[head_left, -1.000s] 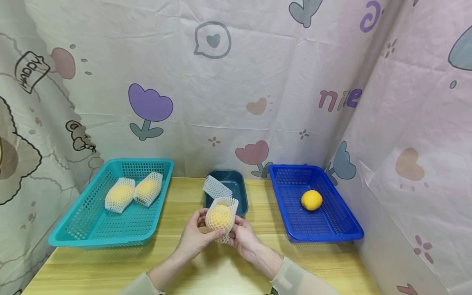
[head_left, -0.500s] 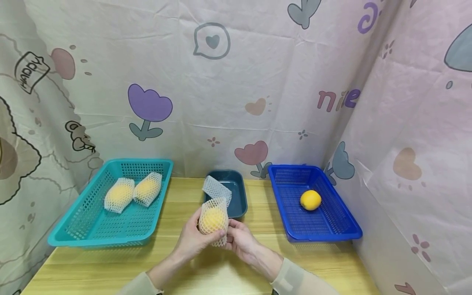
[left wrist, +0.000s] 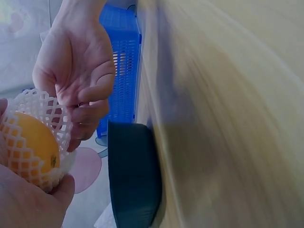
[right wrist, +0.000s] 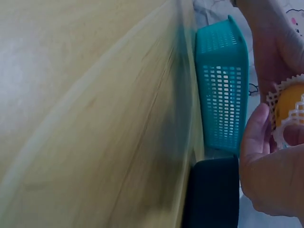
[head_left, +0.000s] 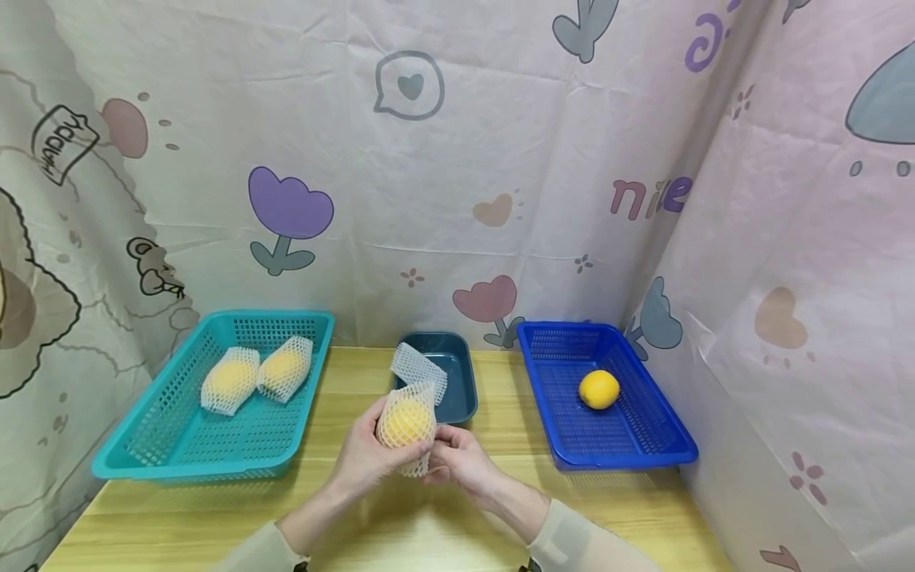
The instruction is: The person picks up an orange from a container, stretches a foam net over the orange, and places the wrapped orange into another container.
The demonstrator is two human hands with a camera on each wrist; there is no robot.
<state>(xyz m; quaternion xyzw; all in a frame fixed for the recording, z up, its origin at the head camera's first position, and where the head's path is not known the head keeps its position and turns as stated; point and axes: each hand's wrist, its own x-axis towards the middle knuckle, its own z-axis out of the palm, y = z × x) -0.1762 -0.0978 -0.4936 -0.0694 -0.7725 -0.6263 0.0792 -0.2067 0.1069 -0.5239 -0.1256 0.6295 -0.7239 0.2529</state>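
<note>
My left hand (head_left: 363,451) holds a lemon (head_left: 406,419) inside a white foam net (head_left: 426,392) above the table, its thumb across the near side. With its fingertips, my right hand (head_left: 466,462) pinches the lower right edge of that net. Seen from the left wrist, the lemon (left wrist: 37,137) shows its stem end through the mesh, and the right hand's fingers (left wrist: 88,114) are curled at the net's rim. In the right wrist view, the net (right wrist: 280,130) partly hides behind the right hand (right wrist: 275,175).
At the left stands a teal basket (head_left: 214,449) with two netted lemons (head_left: 232,381). Behind my hands a small dark tray (head_left: 468,381) holds a loose foam net (head_left: 418,369). A blue basket (head_left: 593,449) at the right holds one bare lemon (head_left: 599,389). A printed curtain (head_left: 429,175) hangs behind.
Both hands have shifted slightly left with the netted lemon. The lemon has turned a little within the left hand's hold, and the right fingers stay at the net's edge.
</note>
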